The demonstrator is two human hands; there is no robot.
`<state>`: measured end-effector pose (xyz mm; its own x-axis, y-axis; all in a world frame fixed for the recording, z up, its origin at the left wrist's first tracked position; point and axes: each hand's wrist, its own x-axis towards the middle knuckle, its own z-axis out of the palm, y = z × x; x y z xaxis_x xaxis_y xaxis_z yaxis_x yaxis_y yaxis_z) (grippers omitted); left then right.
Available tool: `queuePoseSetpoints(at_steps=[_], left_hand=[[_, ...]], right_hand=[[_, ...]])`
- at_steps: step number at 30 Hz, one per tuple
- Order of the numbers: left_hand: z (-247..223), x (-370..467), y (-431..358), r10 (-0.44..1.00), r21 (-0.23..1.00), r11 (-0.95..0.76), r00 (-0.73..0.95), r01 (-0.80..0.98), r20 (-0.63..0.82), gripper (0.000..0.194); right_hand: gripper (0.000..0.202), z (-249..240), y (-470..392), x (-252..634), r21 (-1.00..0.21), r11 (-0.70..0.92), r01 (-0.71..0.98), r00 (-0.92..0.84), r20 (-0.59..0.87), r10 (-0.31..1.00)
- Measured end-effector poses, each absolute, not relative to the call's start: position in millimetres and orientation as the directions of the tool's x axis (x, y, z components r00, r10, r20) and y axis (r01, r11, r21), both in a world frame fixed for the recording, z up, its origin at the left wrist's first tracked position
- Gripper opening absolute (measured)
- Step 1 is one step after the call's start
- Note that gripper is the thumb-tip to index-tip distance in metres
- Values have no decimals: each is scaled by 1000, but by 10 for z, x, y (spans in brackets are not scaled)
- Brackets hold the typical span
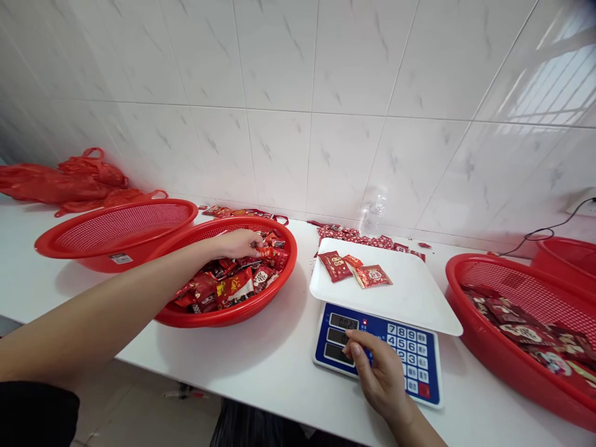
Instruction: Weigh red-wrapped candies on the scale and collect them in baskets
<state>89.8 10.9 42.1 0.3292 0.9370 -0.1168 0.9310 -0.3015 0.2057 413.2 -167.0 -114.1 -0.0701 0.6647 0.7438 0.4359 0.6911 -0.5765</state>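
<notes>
My left hand (239, 243) reaches into a red basket (223, 318) full of red snack packets (233, 282) and closes its fingers on packets at the top of the heap. My right hand (379, 372) rests on the blue keypad panel of a weighing scale (419, 363), fingers curled near the display, holding nothing. The scale's white tray (410, 298) carries three red packets (356, 269) near its far left corner.
An empty red basket (116, 233) stands at the left, red plastic bags (69, 180) behind it. Another red basket (512, 366) with packets stands at the right, a further one behind it. Loose packets (367, 238) lie along the tiled wall. A black cable (544, 234) runs at the right.
</notes>
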Motion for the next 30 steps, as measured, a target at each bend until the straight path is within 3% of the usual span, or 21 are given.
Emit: queuePoseSetpoints(at_steps=[6,10,16,23,26,30], left_hand=[[644,1057,-8,963,439,-145,229,887,-144,34],[676,1426,-104,929,561,-187,330,806,-165,35],[558,2001,-182,821,453,-415,539,789,-187,29],[375,2312,-175,754,540,-509,650,670,-95,28],[411,2149,-13,839,491,-471,544,733,-6,25],[494,1643,230,965,366,-255,258,895,42,22]], right_hand=[[25,-1104,-1666,4127,-586,701,406,-81,741,666],[25,-1098,-1646,4124,-576,711,404,-89,749,657],[24,-1095,-1606,4131,-574,709,409,-90,748,658],[21,-1075,-1609,4127,-568,714,409,-90,754,651],[22,-1083,-1613,4130,-551,730,403,-96,768,633],[22,-1100,-1632,4130,-542,728,419,-95,772,629]])
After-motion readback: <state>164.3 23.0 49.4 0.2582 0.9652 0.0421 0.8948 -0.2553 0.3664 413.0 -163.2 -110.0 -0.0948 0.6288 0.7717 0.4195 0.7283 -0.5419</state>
